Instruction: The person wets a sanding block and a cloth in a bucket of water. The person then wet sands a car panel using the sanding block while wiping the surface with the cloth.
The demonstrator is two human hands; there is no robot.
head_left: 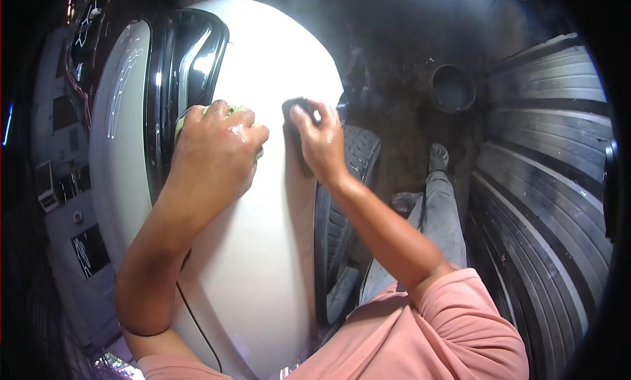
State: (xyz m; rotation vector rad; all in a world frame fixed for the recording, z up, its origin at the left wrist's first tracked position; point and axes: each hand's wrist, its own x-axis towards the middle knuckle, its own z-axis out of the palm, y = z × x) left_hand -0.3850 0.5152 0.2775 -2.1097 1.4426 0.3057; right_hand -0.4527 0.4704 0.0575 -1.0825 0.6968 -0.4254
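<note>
A white car fender lies under both hands. My left hand is closed around a yellow-green sponge or cloth, most of it hidden by the fingers, near the dark headlight. To its right, my right hand grips a dark grey pad, like a sanding block, against the fender's outer side above the wheel. Wet, shiny patches show on the back of the left hand. What kind of pad it is I cannot tell for certain.
The car's tyre stands beside the fender. On the dark floor is a round bucket, ahead of my foot. Ribbed metal panelling runs along the right. Left of the headlight is the hood.
</note>
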